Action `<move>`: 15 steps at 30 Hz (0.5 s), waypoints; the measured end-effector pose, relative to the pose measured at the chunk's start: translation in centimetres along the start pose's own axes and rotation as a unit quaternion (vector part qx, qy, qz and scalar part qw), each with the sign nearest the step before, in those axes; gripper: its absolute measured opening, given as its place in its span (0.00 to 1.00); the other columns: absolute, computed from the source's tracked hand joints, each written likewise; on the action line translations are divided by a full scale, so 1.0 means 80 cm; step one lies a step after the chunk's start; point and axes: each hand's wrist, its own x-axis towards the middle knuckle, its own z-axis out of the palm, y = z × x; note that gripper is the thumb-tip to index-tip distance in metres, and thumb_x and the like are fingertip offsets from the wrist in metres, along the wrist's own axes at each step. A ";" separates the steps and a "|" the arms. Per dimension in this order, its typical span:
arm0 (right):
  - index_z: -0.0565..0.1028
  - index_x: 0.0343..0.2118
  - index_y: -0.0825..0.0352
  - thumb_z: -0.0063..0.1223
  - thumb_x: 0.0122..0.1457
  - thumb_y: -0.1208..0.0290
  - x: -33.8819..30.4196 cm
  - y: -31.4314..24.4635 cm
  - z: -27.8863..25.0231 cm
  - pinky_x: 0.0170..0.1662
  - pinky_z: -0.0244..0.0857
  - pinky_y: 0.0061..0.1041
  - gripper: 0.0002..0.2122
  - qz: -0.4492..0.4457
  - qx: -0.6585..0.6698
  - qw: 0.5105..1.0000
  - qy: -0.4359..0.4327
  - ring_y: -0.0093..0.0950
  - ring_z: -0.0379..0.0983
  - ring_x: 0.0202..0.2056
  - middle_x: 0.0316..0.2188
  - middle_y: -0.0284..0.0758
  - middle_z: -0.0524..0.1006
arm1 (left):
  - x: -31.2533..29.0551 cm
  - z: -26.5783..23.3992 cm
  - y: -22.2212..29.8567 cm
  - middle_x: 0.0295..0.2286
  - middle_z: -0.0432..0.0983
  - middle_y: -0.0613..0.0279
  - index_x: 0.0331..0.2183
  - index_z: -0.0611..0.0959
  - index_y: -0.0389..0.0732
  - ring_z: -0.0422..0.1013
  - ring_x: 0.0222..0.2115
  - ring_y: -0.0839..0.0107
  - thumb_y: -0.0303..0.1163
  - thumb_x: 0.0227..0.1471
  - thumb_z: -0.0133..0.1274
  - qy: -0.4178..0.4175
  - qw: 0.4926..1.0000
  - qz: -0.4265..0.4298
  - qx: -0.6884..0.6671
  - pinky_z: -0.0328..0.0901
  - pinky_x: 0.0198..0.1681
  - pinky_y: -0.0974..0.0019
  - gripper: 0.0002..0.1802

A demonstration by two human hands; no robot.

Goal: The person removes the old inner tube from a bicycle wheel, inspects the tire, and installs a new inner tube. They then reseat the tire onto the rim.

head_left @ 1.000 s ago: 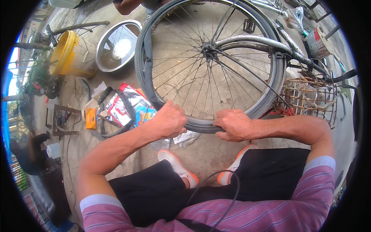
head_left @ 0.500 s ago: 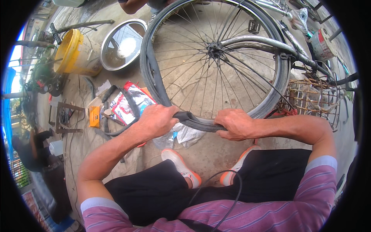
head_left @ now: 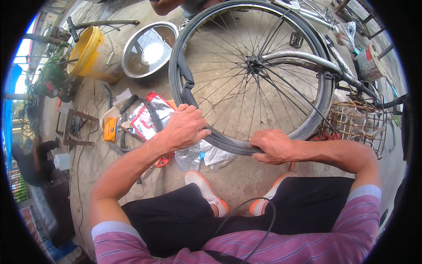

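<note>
A spoked bicycle wheel [head_left: 253, 65] stands before me, still joined to its silver frame tube [head_left: 303, 56]. My left hand [head_left: 185, 128] is closed round the black tyre [head_left: 224, 143] at the wheel's near left. My right hand [head_left: 273, 146] grips the same tyre at the near edge, thumb below and fingers over the top. Between the hands the tyre follows the rim's curve. A grey inner tube [head_left: 184, 72] lies loose along the inside of the wheel's left side, kinked just above my left hand. What lies under my palms is hidden.
Left of the wheel are a round metal basin [head_left: 132, 66] of water, a yellow bucket [head_left: 85, 57] and an orange box [head_left: 110, 129] beside scraps of tube. Clear plastic bags [head_left: 189, 157] lie under the tyre. A rusty wire basket [head_left: 356, 114] stands right. Another person's arm [head_left: 166, 5] shows beyond.
The dark open fold of tyre between my hands has flattened against the rim. The inner tube now bunches into a kink above my left hand. The wheel sits slightly further right in view.
</note>
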 end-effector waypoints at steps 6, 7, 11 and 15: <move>0.82 0.43 0.65 0.65 0.57 0.60 -0.008 -0.001 -0.026 0.49 0.74 0.48 0.15 0.057 -0.030 0.993 -0.100 0.48 0.80 0.47 0.43 0.44 0.82 | 0.026 -0.004 0.019 0.30 0.81 0.52 0.27 0.89 0.38 0.78 0.39 0.50 0.56 0.52 0.67 -0.189 0.980 0.025 -0.052 0.69 0.45 0.47 0.26; 0.82 0.43 0.65 0.66 0.57 0.60 -0.009 0.001 -0.024 0.49 0.74 0.47 0.16 0.051 -0.013 0.996 -0.074 0.48 0.80 0.46 0.42 0.44 0.82 | 0.027 0.004 0.025 0.31 0.83 0.50 0.28 0.90 0.37 0.79 0.40 0.49 0.56 0.51 0.67 -0.198 0.978 0.025 -0.058 0.69 0.45 0.47 0.28; 0.83 0.44 0.66 0.69 0.56 0.60 -0.007 -0.005 -0.012 0.48 0.74 0.46 0.17 0.041 0.043 0.998 -0.009 0.47 0.81 0.45 0.40 0.44 0.83 | 0.041 0.031 0.075 0.35 0.83 0.46 0.35 0.89 0.34 0.79 0.43 0.44 0.49 0.55 0.66 -0.182 0.972 -0.013 -0.148 0.71 0.50 0.44 0.24; 0.83 0.45 0.66 0.69 0.56 0.61 0.004 -0.003 -0.009 0.48 0.74 0.47 0.18 0.012 0.020 1.000 0.003 0.47 0.81 0.45 0.40 0.43 0.83 | 0.049 0.041 0.107 0.41 0.82 0.44 0.43 0.86 0.34 0.77 0.48 0.43 0.44 0.58 0.63 -0.126 0.932 -0.076 -0.332 0.70 0.54 0.46 0.21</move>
